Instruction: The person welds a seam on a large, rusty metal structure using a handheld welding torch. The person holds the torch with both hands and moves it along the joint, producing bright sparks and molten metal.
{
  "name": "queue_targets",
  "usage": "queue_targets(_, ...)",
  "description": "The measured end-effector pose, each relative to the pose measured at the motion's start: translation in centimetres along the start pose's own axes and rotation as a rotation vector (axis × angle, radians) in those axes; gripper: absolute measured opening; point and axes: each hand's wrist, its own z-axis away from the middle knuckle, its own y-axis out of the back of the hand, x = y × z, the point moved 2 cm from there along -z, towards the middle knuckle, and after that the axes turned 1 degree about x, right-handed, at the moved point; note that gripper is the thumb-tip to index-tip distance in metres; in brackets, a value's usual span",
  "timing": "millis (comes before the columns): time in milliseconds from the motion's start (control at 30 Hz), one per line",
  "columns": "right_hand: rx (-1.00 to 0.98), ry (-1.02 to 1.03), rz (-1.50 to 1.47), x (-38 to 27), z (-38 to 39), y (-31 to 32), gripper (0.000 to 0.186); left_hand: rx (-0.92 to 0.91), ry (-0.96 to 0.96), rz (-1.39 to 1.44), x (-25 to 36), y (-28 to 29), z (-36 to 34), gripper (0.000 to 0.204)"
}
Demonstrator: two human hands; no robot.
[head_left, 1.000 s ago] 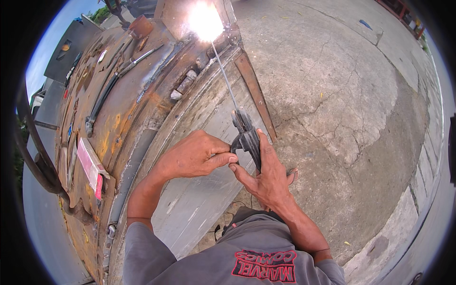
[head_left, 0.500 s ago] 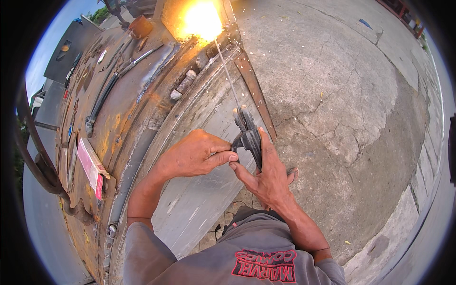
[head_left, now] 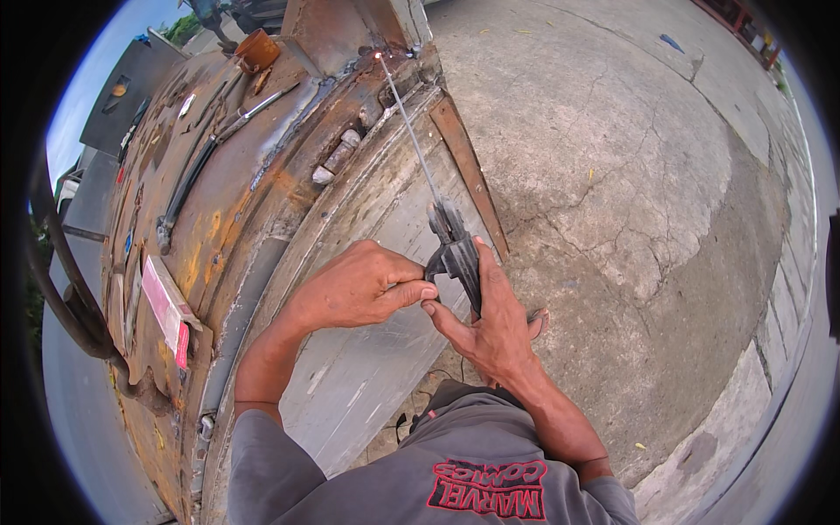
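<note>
My right hand (head_left: 497, 331) is wrapped around the handle of a black welding electrode holder (head_left: 457, 255). With thumb and fingers, my left hand (head_left: 366, 287) pinches the holder's projecting lever or edge from the left side. A thin grey welding rod (head_left: 408, 122) sticks out of the holder's jaws, pointing up and slightly left. Its far tip glows as a small orange spot beside the base of an upright rusty metal plate (head_left: 332, 33). That plate stands at the far corner of a rusty steel bed (head_left: 223, 227).
On the bed lie a pink-and-white box (head_left: 166, 296), a long dark-handled tool (head_left: 188, 188) and a rusty can (head_left: 258, 51). A hinge (head_left: 339, 156) sits along its edge, above a grey side panel (head_left: 359, 359). Cracked concrete (head_left: 604, 192) spreads to the right.
The bright arc and flying sparks at the rod's tip are gone, leaving a small glow. The corner joint now shows plainly. Both hands keep nearly the same place and grip.
</note>
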Motion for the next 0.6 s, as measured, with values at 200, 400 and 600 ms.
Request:
queue_targets(200,-0.005,0.001,0.004,0.05,-0.11,-0.06,0.105,0.019,-0.02,0.014,-0.28,-0.17,0.14,0.037)
queue_targets(400,-0.012,-0.001,0.006,0.03,-0.16,0.0,0.106,0.002,0.009,-0.001,-0.35,-0.1,0.13,0.038)
queue_targets(600,0.004,0.021,0.023,0.06,-0.17,-0.04,0.106,0.012,-0.007,0.004,-0.48,-0.13,0.07,0.039)
